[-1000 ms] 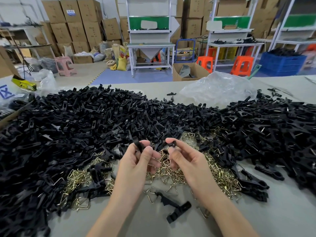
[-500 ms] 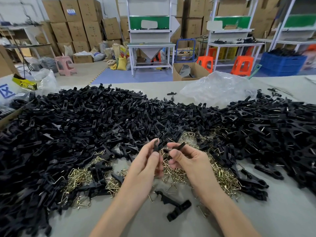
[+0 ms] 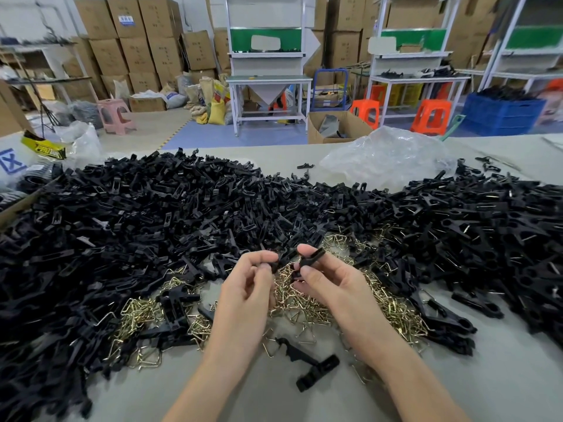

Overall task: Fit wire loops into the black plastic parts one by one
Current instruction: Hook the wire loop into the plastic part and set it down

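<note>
My left hand (image 3: 248, 289) pinches a small black plastic part (image 3: 275, 263) between thumb and fingers. Close beside it, my right hand (image 3: 327, 281) grips another black plastic part (image 3: 310, 258); the two parts nearly touch above the table. Whether a wire loop sits between them I cannot tell. Beneath my hands lies a heap of brass-coloured wire loops (image 3: 304, 303). A huge pile of black plastic parts (image 3: 146, 226) spreads left, far and right of them.
Two loose black parts (image 3: 313, 363) lie on the grey table (image 3: 457, 391) just in front of my wrists. A crumpled clear plastic bag (image 3: 387, 156) sits at the far right of the table. Beyond stand workbenches, orange stools and stacked cardboard boxes.
My hands have come together: the left hand moved right and slightly up, so the two black parts that were apart now almost meet.
</note>
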`<state>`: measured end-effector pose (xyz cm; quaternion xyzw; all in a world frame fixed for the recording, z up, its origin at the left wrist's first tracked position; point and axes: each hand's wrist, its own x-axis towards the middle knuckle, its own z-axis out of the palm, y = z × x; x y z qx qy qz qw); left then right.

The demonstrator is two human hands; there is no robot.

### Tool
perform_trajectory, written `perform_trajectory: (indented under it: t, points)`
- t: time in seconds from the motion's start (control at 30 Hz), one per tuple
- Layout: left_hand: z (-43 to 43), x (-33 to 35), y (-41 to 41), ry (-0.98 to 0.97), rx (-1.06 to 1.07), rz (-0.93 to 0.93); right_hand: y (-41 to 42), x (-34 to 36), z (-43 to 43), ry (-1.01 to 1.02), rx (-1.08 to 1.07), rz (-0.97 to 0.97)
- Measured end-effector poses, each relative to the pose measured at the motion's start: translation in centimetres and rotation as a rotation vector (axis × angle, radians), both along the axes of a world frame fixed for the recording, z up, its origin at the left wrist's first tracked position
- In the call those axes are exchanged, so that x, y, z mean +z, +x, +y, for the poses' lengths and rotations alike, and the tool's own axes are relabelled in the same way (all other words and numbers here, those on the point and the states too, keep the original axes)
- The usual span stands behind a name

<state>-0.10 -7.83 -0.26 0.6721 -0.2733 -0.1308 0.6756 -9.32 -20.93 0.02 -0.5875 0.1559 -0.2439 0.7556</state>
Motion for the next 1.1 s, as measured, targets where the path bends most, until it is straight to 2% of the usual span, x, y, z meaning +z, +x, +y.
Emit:
perform_trajectory:
  t: [0.2, 0.33, 0.5, 0.8, 1.1]
  points:
    - [-0.02, 0.12, -0.30, 0.058, -0.105, -0.069, -0.23, 0.40, 0.01, -0.097, -0.018, 0.015]
    - [-0.04, 0.02, -0.41, 0.065, -0.081, -0.129, -0.16, 0.36, -0.05, -0.139, -0.023, 0.022]
    - [0.03, 0.03, 0.05, 0.055, -0.068, -0.045, -0.08, 0.21, -0.20, -0.199, -0.028, 0.031]
    - [-0.06, -0.04, 0.03, 0.043, -0.089, -0.033, -0.10, 0.26, 0.02, -0.255, 0.061, 0.053]
    - [-0.29, 0.01, -0.15, 0.000, -0.067, 0.016, -0.16, 0.17, -0.07, -0.225, 0.086, 0.045]
